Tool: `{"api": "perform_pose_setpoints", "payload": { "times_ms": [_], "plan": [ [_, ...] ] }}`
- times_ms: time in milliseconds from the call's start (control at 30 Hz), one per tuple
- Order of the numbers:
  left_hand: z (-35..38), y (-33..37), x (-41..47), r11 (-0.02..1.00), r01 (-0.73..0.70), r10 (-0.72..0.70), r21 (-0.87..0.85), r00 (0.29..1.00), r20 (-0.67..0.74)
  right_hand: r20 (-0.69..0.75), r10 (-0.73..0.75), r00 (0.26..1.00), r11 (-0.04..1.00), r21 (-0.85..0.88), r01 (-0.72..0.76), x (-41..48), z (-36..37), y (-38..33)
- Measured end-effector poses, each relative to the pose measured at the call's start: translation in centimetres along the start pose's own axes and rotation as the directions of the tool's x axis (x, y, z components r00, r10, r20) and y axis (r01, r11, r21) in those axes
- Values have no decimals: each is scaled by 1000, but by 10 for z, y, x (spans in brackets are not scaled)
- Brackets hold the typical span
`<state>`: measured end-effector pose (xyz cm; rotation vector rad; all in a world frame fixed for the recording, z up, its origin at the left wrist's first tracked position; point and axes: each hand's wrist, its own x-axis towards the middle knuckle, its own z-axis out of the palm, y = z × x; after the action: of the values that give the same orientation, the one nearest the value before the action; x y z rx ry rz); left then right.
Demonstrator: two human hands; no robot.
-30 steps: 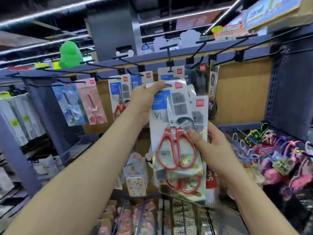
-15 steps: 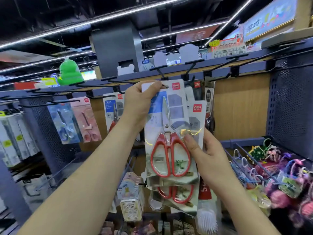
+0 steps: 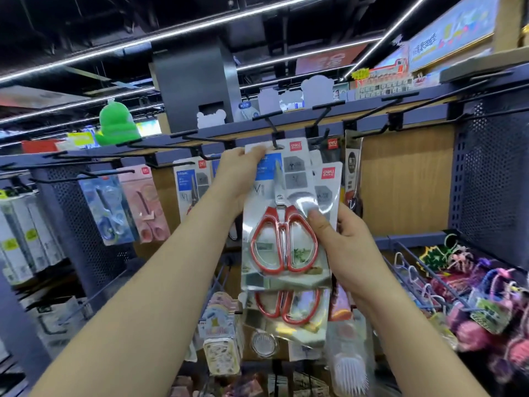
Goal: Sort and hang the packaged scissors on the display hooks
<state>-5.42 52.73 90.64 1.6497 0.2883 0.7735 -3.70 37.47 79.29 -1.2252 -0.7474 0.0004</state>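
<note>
Pinched by left hand (image 3: 237, 173): front scissors pack (image 3: 286, 224) top, hole lined up at centre-frame hook (image 3: 272, 130); spare packs (image 3: 289, 310) gripped by right hand (image 3: 343, 247).

Long light strips (image 3: 189, 31) are glowing across the dark ceiling (image 3: 71, 18), and a wooden back panel (image 3: 406, 181) is sitting beside a perforated blue-grey side panel (image 3: 492, 173).
</note>
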Motion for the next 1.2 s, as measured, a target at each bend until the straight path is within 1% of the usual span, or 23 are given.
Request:
{"api": "perform_pose_setpoints", "payload": {
  "times_ms": [67, 133, 200, 233, 300, 367, 433, 567, 667, 733, 833, 867, 933, 967, 1000, 1033, 1100, 1133, 1200],
  "plan": [
    [-10, -12, -12, 995, -33, 31, 98, 999, 22, -44, 20, 999, 1000, 7, -19, 9, 2, 3],
    [-24, -31, -32, 981, -93, 78, 168, 992, 96, -73, 35, 997, 999, 7, -35, 19, 2, 6],
    [-32, -49, -50, 987, -100, 78, 122, 982, 173, -91, 63, 994, 998, -3, -64, 25, -1, 11],
    [-34, -57, -52, 991, -100, 84, 89, 982, 169, -102, 78, 992, 997, -18, -80, 26, -3, 15],
    [-32, -69, -45, 985, -136, 125, 108, 986, 106, -141, 92, 986, 994, -43, -99, 23, -11, 24],
    [-27, -78, -31, 984, -140, 135, 113, 989, 54, -205, 75, 976, 994, -61, -89, 16, -23, 32],
    [-20, -89, -15, 982, -146, 143, 119, 989, 31, -249, 47, 967, 992, -105, -75, 6, -37, 36],
    [-6, -112, 21, 947, -191, 201, 258, 979, -16, -293, 52, 955, 989, -119, -90, -14, -59, 41],
    [4, -129, 45, 934, -158, 179, 320, 983, -38, -306, 52, 951, 989, -116, -91, -24, -69, 43],
    [7, -136, 53, 905, -144, 176, 399, 983, -44, -297, 51, 954, 992, -97, -84, -27, -73, 42],
    [5, -138, 48, 872, -96, 126, 480, 992, -30, -278, 59, 959, 996, -45, -74, -32, -74, 38],
    [4, -134, 40, 857, -98, 130, 506, 991, -29, -278, 64, 958, 997, -23, -73, -33, -73, 37],
    [2, -125, 14, 819, -167, 204, 548, 979, -6, -287, 69, 955, 998, 25, -65, -36, -70, 35],
    [4, -119, -4, 814, -241, 261, 528, 965, 37, -291, 67, 954, 997, 44, -57, -37, -68, 35],
    [6, -112, -25, 827, -298, 289, 477, 953, 95, -295, 68, 953, 997, 61, -52, -38, -65, 35],
    [10, -107, -47, 850, -325, 280, 416, 945, 167, -299, 71, 952, 996, 80, -49, -39, -62, 35],
    [17, -100, -83, 903, -299, 205, 308, 931, 302, -297, 72, 952, 993, 106, -42, -41, -56, 34],
    [18, -99, -95, 917, -277, 178, 286, 928, 327, -294, 71, 953, 993, 112, -40, -42, -53, 34],
    [19, -102, -104, 937, -223, 133, 268, 939, 316, -299, 75, 951, 992, 122, -40, -44, -47, 32]
  ]
}}
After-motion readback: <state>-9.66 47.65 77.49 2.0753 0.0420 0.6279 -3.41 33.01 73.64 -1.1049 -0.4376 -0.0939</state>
